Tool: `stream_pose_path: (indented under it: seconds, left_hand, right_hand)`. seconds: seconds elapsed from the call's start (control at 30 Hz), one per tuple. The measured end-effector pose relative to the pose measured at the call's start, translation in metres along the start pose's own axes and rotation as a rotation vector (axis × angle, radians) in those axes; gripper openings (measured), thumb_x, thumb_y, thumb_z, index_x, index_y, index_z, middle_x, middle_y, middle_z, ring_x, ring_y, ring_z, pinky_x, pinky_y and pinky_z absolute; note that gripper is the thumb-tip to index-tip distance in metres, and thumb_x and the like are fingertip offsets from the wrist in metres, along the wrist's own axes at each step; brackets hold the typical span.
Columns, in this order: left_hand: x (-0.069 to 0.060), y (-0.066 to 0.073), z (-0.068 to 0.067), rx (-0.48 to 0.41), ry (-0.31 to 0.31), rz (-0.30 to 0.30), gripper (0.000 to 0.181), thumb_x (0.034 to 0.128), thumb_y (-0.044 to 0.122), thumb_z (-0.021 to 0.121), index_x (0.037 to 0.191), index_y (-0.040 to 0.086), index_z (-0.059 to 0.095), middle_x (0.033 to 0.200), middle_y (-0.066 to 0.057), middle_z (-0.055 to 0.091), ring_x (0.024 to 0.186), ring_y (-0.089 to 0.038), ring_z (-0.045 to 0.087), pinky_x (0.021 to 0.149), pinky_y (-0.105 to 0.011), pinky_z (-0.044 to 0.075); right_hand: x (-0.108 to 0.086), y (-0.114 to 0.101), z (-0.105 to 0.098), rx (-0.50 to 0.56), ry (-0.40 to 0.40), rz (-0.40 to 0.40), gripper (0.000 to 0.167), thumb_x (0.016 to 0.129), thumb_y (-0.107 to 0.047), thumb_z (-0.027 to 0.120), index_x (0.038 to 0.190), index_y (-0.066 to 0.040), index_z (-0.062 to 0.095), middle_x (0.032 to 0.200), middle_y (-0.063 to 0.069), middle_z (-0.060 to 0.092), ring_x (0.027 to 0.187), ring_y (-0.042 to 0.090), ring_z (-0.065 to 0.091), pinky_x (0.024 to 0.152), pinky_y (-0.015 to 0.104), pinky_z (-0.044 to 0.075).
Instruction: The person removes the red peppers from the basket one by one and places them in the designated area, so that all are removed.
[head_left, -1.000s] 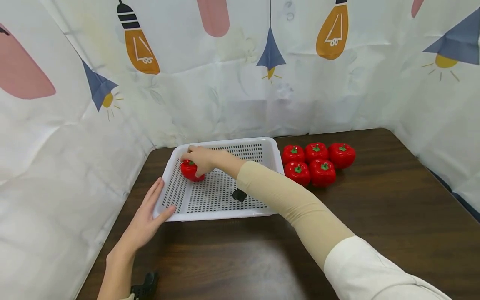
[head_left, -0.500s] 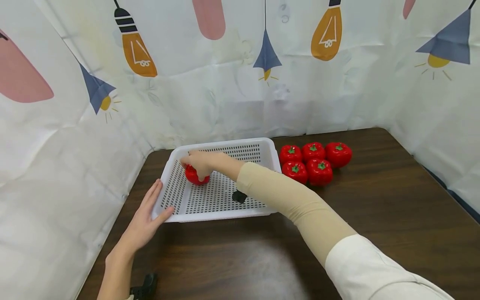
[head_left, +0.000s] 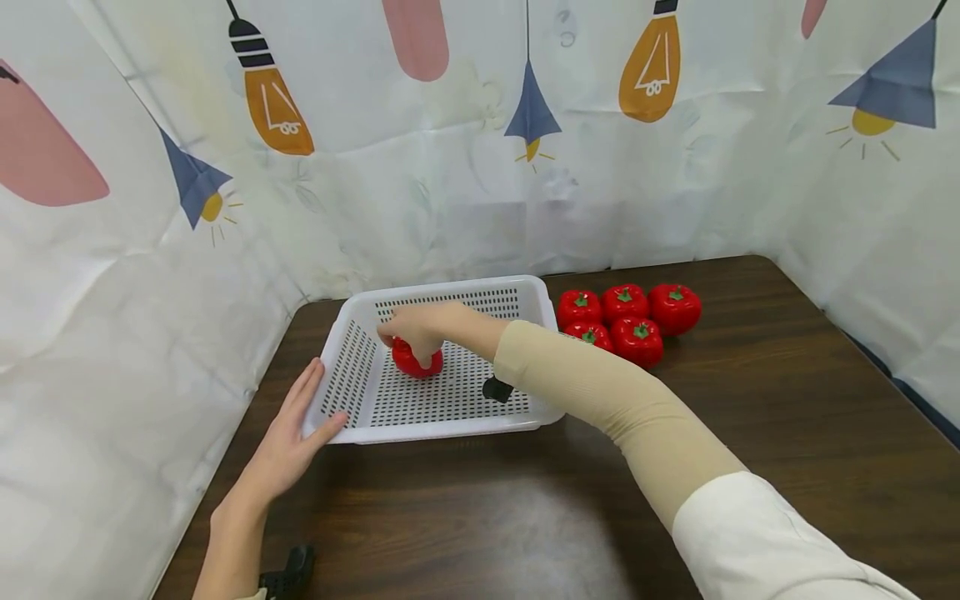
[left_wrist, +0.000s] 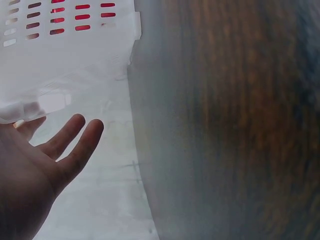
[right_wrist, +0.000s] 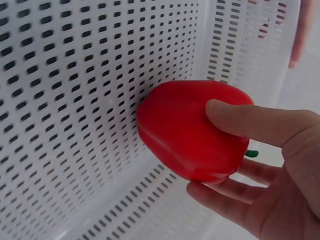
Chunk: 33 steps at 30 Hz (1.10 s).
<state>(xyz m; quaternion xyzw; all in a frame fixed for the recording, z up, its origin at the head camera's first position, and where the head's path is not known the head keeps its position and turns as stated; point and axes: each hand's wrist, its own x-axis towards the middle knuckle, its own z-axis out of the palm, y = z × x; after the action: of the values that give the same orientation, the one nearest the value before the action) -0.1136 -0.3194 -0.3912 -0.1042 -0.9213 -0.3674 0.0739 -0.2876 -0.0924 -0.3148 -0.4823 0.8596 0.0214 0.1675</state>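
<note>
A red toy-like bell pepper [head_left: 412,364] stands inside the white perforated basket [head_left: 450,431], on or just above its floor. My right hand [head_left: 431,325] reaches down over it and grips it; in the right wrist view the thumb lies on one side of the bell pepper [right_wrist: 185,125] and the fingers on the other, near its green stem. My left hand [head_left: 288,442] rests at the basket's near left corner, fingers along the end wall and thumb over the front rim. In the left wrist view that hand [left_wrist: 30,175] has extended, spread fingers.
Several more red bell peppers [head_left: 637,342] stand grouped on the dark wooden table [head_left: 750,400], right of the basket; the right forearm partly covers one. A white patterned curtain [head_left: 450,208] hangs behind and at both sides. A black camera mount [head_left: 497,389] shows under the right wrist.
My right hand has moved the bell pepper from the basket's left side a short way right and toward me. My left hand has stayed at the corner.
</note>
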Motion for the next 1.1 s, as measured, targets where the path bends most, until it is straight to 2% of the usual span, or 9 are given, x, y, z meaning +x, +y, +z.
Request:
stream_pose_path:
  seconds: [0.07,0.13,0.3,0.4,0.57,0.7,1.1]
  left_hand:
    - [0.000,0.000,0.001,-0.001,-0.001,-0.001,0.086,0.0992,0.027,0.069,0.166,0.013,0.016,0.172,-0.003,0.007,0.149,-0.044,0.022,0.116,-0.059,0.025]
    - [0.000,0.000,0.001,-0.004,0.000,-0.002,0.086,0.0992,0.027,0.069,0.165,0.012,0.016,0.172,-0.004,0.007,0.149,-0.045,0.022,0.113,-0.065,0.024]
    - [-0.001,0.000,0.001,0.007,0.014,0.007,0.085,0.0991,0.026,0.069,0.165,0.010,0.018,0.172,-0.006,0.009,0.149,-0.045,0.022,0.118,-0.051,0.022]
    - [-0.001,-0.001,0.001,0.006,0.018,0.016,0.084,0.0992,0.025,0.069,0.165,0.009,0.018,0.172,-0.005,0.009,0.150,-0.044,0.021,0.120,-0.037,0.019]
    - [-0.003,-0.002,0.000,0.006,0.021,0.022,0.084,0.0992,0.024,0.069,0.165,0.009,0.018,0.172,-0.005,0.009,0.150,-0.043,0.021,0.115,-0.019,0.016]
    - [-0.002,-0.002,-0.001,0.013,0.015,0.023,0.084,0.0993,0.025,0.069,0.165,0.009,0.018,0.172,-0.005,0.009,0.150,-0.043,0.020,0.114,-0.018,0.017]
    - [0.000,-0.003,0.001,0.007,0.018,0.050,0.083,0.0999,0.023,0.068,0.165,0.009,0.018,0.172,-0.003,0.009,0.152,-0.039,0.016,0.113,-0.015,0.013]
  right_hand:
    - [-0.006,0.000,0.000,-0.007,-0.021,0.001,0.060,0.084,-0.012,0.083,0.135,-0.020,0.052,0.126,0.001,0.054,0.115,0.015,0.047,0.074,0.023,0.056]
    - [-0.011,-0.001,0.000,-0.025,-0.044,-0.001,0.058,0.085,-0.012,0.083,0.134,-0.019,0.052,0.126,0.001,0.054,0.116,0.015,0.047,0.074,0.024,0.056]
    - [-0.023,-0.001,-0.001,-0.071,-0.097,-0.004,0.057,0.087,-0.014,0.081,0.136,-0.020,0.051,0.130,0.003,0.053,0.119,0.017,0.046,0.077,0.027,0.057]
    - [-0.029,0.000,-0.003,-0.081,-0.104,-0.006,0.059,0.087,-0.013,0.081,0.137,-0.021,0.050,0.132,0.003,0.051,0.122,0.017,0.045,0.079,0.029,0.057]
    - [-0.037,0.000,-0.005,-0.056,-0.079,-0.040,0.066,0.084,-0.013,0.083,0.141,-0.019,0.051,0.133,0.005,0.051,0.123,0.019,0.045,0.080,0.029,0.057]
    - [-0.048,0.002,-0.006,-0.043,-0.063,-0.059,0.072,0.082,-0.014,0.085,0.144,-0.019,0.050,0.134,0.004,0.050,0.123,0.019,0.045,0.082,0.029,0.057]
    - [-0.084,0.012,-0.002,0.017,0.045,-0.156,0.069,0.079,-0.015,0.087,0.139,-0.021,0.052,0.136,0.003,0.051,0.124,0.019,0.047,0.086,0.028,0.056]
